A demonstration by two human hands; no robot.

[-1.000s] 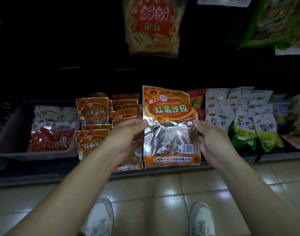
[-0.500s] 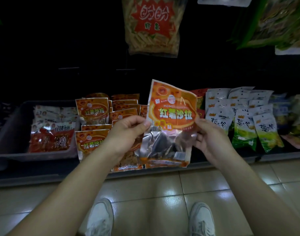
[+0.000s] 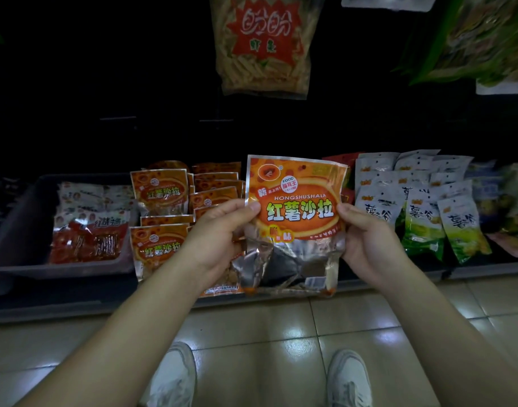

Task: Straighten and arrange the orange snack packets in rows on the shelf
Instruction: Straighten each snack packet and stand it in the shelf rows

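I hold one orange snack packet (image 3: 296, 201) upright in front of the low shelf (image 3: 75, 292), its printed front facing me. My left hand (image 3: 216, 239) pinches its left edge with the thumb on the front. My right hand (image 3: 366, 242) grips its right edge the same way. Behind my left hand, several more orange snack packets (image 3: 161, 218) lie on the shelf in overlapping rows; some are hidden by my hand and the held packet.
A grey tray (image 3: 20, 230) of red and white packets sits at the left. White and green packets (image 3: 422, 210) fill the shelf to the right. A large bag of yellow sticks (image 3: 266, 42) hangs above. My white shoes (image 3: 349, 380) stand on the tiled floor.
The held packet has been turned: a second ago its lower clear window with barcode showed flat, then it twisted, and it now faces me squarely, slightly higher.
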